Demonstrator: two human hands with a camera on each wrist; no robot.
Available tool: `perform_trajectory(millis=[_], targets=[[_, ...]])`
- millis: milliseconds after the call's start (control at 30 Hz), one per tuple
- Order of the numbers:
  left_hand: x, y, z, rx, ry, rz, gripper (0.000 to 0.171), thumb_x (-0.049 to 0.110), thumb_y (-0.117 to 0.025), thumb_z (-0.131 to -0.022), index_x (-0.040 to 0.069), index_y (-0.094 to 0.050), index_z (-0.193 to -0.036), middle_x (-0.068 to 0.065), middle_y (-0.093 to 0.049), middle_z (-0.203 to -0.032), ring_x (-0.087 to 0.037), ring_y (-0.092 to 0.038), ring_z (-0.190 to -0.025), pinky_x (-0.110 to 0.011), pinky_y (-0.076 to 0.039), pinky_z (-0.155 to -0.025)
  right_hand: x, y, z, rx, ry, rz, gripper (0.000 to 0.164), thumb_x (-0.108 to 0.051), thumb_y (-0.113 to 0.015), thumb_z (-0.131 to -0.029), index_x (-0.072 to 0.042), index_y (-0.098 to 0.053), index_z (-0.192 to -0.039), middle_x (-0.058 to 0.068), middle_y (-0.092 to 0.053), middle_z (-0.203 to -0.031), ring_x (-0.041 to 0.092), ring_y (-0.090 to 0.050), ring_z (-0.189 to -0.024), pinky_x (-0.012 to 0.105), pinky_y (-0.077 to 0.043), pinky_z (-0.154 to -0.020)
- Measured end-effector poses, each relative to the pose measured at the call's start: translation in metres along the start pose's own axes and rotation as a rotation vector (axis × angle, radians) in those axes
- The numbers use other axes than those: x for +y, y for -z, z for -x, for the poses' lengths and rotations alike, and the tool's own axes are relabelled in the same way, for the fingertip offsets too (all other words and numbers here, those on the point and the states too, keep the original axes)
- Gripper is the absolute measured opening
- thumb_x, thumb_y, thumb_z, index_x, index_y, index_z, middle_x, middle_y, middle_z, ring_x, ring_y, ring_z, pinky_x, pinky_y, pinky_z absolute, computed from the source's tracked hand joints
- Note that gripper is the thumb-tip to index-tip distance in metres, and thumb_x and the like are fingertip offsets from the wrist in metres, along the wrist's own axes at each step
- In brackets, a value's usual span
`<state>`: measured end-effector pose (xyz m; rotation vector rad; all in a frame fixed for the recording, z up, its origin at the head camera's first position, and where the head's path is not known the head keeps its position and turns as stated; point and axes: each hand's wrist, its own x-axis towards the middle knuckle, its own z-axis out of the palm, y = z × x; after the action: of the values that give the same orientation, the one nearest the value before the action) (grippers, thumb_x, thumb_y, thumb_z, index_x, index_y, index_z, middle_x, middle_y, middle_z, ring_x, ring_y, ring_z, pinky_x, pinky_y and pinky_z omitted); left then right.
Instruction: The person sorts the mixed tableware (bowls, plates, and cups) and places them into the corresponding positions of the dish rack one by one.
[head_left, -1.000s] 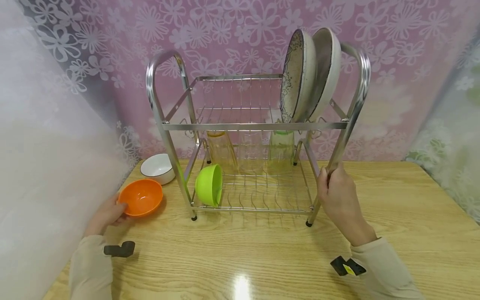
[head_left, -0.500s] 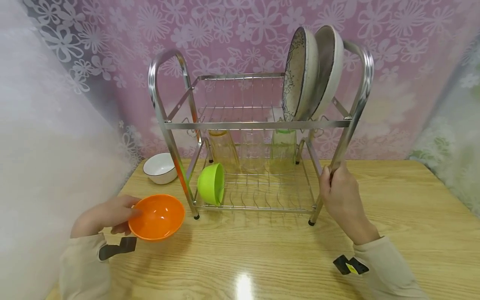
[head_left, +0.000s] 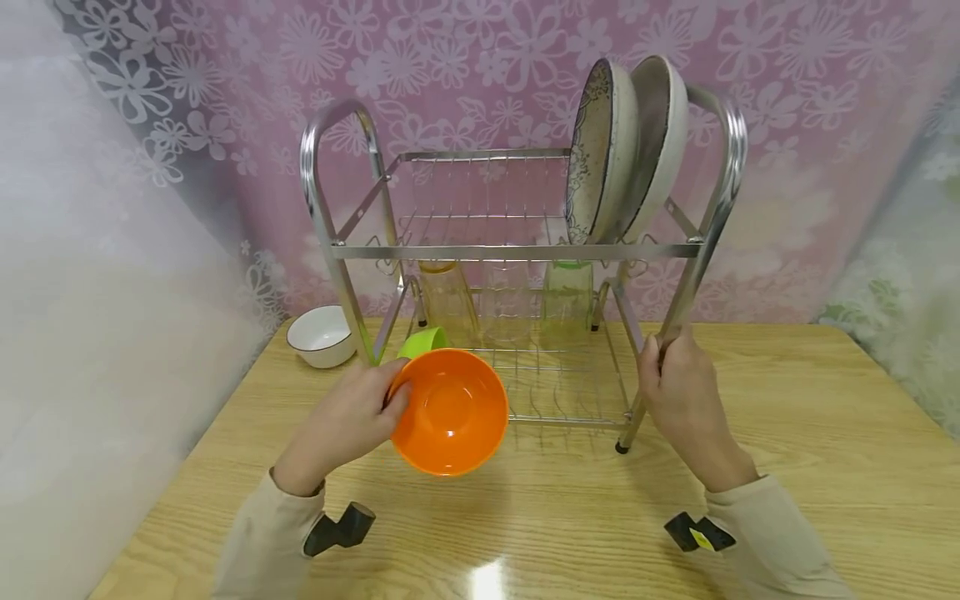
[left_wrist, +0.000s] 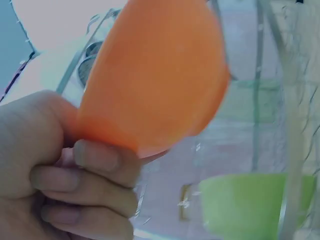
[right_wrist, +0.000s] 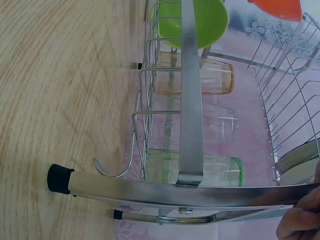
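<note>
An orange bowl (head_left: 450, 412) is pinched at its left rim by my left hand (head_left: 348, 421), thumb on the inside. It hangs above the table in front of the metal dish rack (head_left: 517, 252), its open side facing me. In the left wrist view the curled fingers (left_wrist: 97, 155) lie against the outside of the orange bowl (left_wrist: 155, 75). Behind it, partly hidden, a green bowl (head_left: 423, 340) leans on the lower tier. My right hand (head_left: 684, 400) grips the rack's front right leg.
Two patterned plates (head_left: 600, 158) stand upright at the upper tier's right. An amber glass (head_left: 447, 300), a clear glass (head_left: 506, 304) and a green-tinted glass (head_left: 567, 304) stand at the back of the lower tier. A white bowl (head_left: 321, 337) sits on the table left of the rack.
My left hand has lifted the orange bowl from beside the white bowl and carried it right, tilting it towards me, in front of the green bowl. The right hand keeps its grip.
</note>
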<state>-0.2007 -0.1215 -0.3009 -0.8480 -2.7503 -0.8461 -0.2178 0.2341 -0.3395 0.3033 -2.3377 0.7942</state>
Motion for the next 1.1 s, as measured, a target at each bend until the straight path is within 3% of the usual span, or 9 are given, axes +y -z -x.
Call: perform_trajectory(millis=[167,500,800,900,1033,1100], targets=[[0.003,-0.011,-0.004,0.067,0.024,0.010,0.008,0.001,-0.054,-0.093,0.001,-0.059,-0.087,0.001,-0.047,-0.058,-0.006,-0.042,-0.044,-0.020,-0.041,-0.039,0.000,-0.001,0.000,0.003,-0.004,-0.001,0.013,-0.006,-0.036,-0.100,0.003,-0.037,-0.092,0.009,-0.037,-0.061,0.017,-0.035,-0.046,0.025,-0.031,-0.039],[0.001,-0.013,-0.008,0.066,0.084,0.035,0.008,0.002,-0.054,-0.093,-0.002,-0.060,-0.093,0.000,-0.050,-0.059,-0.009,-0.044,-0.043,-0.021,-0.041,-0.039,0.000,-0.001,0.001,0.015,-0.008,-0.005,0.013,-0.007,-0.037,-0.100,0.004,-0.038,-0.093,0.009,-0.038,-0.062,0.017,-0.036,-0.047,0.025,-0.030,-0.039],[-0.005,-0.018,-0.011,0.116,0.098,-0.005,0.010,0.000,-0.050,-0.093,0.000,-0.055,-0.084,-0.001,-0.044,-0.054,-0.008,-0.040,-0.039,-0.020,-0.036,-0.036,0.000,-0.002,0.001,0.028,0.003,0.012,0.013,-0.005,-0.037,-0.100,0.004,-0.038,-0.092,0.010,-0.038,-0.062,0.018,-0.035,-0.048,0.025,-0.030,-0.039],[-0.007,-0.021,-0.013,0.145,0.121,-0.017,0.012,0.002,-0.049,-0.094,-0.004,-0.058,-0.099,-0.002,-0.047,-0.054,-0.008,-0.040,-0.037,-0.021,-0.036,-0.035,0.001,-0.002,0.002,0.031,0.011,0.013,0.012,-0.005,-0.037,-0.100,0.004,-0.038,-0.092,0.009,-0.037,-0.061,0.017,-0.034,-0.047,0.025,-0.030,-0.039],[-0.010,-0.024,-0.015,0.207,0.154,-0.021,0.035,0.003,-0.049,-0.094,-0.002,-0.051,-0.129,-0.005,-0.056,-0.059,-0.009,-0.041,-0.035,-0.024,-0.038,-0.034,0.001,-0.002,0.001,0.041,0.028,0.014,0.011,-0.004,-0.037,-0.100,0.003,-0.038,-0.091,0.007,-0.036,-0.060,0.015,-0.033,-0.046,0.023,-0.029,-0.038],[-0.010,-0.024,-0.016,0.247,0.160,-0.049,0.043,0.003,-0.049,-0.094,0.002,-0.048,-0.136,-0.005,-0.055,-0.056,-0.010,-0.040,-0.034,-0.025,-0.038,-0.034,0.002,-0.003,0.000,0.045,0.039,0.013,0.011,-0.004,-0.038,-0.099,0.003,-0.038,-0.091,0.007,-0.036,-0.060,0.014,-0.033,-0.046,0.023,-0.029,-0.038]])
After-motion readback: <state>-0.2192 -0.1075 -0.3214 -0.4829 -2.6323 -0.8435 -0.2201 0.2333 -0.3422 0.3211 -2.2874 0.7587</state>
